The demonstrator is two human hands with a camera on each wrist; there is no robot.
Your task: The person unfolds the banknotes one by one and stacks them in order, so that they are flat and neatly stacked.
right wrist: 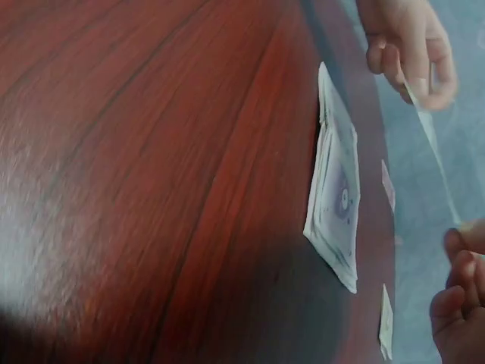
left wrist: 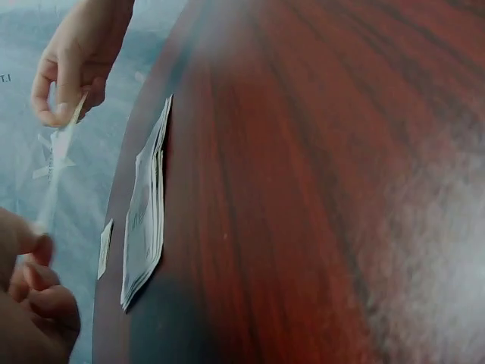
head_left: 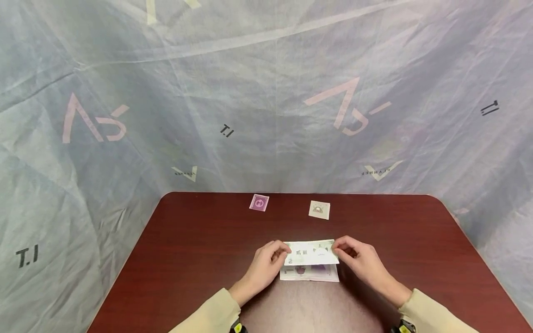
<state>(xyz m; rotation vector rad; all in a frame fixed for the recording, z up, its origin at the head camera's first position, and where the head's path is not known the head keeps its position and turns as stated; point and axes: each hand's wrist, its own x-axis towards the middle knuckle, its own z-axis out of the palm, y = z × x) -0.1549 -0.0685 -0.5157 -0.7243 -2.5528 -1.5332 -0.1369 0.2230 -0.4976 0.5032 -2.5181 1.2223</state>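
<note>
In the head view, a pale banknote marked with a 2 is stretched between both hands, above the table. My left hand pinches its left end between thumb and fingers. The right end is pinched by my right hand. Just below lies a stack of banknotes, its top one printed in purple and marked with a 5. Both wrist views show the raised banknote nearly edge-on, apart from the stack, whose layered edges are visible.
Toward the far edge of the dark red wooden table lie a small purple square paper and, to its right, a beige square paper. A grey printed cloth hangs behind and around the table.
</note>
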